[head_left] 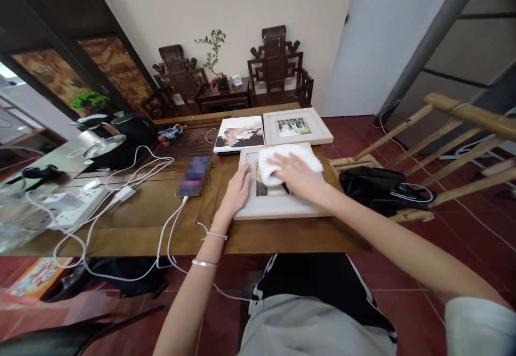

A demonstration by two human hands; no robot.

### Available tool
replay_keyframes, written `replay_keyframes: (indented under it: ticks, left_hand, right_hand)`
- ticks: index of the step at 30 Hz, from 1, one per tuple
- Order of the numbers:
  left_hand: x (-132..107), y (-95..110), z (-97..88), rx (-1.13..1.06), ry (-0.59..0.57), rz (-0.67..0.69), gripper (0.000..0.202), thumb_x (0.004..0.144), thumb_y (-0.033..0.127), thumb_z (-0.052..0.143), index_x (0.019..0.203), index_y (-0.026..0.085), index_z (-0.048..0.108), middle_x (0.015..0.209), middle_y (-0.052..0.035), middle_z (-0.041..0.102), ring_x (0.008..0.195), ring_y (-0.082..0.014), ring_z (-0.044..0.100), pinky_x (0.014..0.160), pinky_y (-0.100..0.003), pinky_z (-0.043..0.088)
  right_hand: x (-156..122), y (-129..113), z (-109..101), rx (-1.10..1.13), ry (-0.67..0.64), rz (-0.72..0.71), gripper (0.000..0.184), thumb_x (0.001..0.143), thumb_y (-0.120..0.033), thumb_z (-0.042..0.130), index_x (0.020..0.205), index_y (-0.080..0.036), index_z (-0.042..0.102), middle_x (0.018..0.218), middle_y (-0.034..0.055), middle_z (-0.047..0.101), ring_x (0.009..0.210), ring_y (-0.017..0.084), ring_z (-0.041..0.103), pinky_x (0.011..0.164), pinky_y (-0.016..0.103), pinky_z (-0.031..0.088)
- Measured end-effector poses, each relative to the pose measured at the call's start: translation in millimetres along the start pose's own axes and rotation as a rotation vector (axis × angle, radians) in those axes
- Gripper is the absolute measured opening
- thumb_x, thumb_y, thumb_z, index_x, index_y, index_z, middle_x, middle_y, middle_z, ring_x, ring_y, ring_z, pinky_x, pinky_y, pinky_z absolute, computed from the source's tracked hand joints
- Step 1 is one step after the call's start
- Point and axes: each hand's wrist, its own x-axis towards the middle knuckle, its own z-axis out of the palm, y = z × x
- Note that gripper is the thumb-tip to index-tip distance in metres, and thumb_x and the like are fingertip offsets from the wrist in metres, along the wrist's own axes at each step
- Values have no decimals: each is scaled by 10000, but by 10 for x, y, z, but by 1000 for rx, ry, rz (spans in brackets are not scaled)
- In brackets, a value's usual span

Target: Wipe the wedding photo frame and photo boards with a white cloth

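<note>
A light-wood picture frame (282, 208) with a wide white mat lies flat near the front edge of the wooden table. At its left edge is my left hand (237, 190), closed against the frame's side. My right hand (296, 172) presses a folded white cloth (288, 157) onto the upper part of the frame, fingers bent over the fabric. Most of the photo in the frame is hidden by the cloth and hand. Just beyond lies a second picture frame (318, 127) showing a small outdoor photo. Left of that is a white-edged photo panel (242, 130).
A phone (193, 177) on a charging cable lies left of my left hand. Farther left are tangled white cables, a power strip (83, 208) and black kettles (131, 130). A bamboo rack (382, 133) with a black bag (373, 186) stands off the table's right side.
</note>
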Motion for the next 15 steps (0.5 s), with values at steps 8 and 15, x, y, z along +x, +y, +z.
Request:
replay_keyframes:
  ticks: [8, 15]
  left_hand:
    - [-1, -45, 15, 75, -48, 69, 400, 936, 223, 473, 1319, 149, 557, 1430, -154, 563, 1423, -268, 429, 1197, -483, 324]
    - [2, -53, 8, 59, -41, 58, 398, 918, 144, 451, 1294, 177, 575, 1414, -125, 582, 1425, -258, 428, 1196, -494, 333]
  right_hand:
    - [-103, 976, -79, -219, 233, 182, 410, 878, 3, 398, 1067, -150, 728, 1602, 65, 345, 1503, 315, 202, 1191, 585, 200]
    - [-26, 690, 350, -179, -89, 30, 466, 748, 51, 457, 1116, -94, 704, 1477, 154, 513, 1248, 362, 529, 1027, 513, 418]
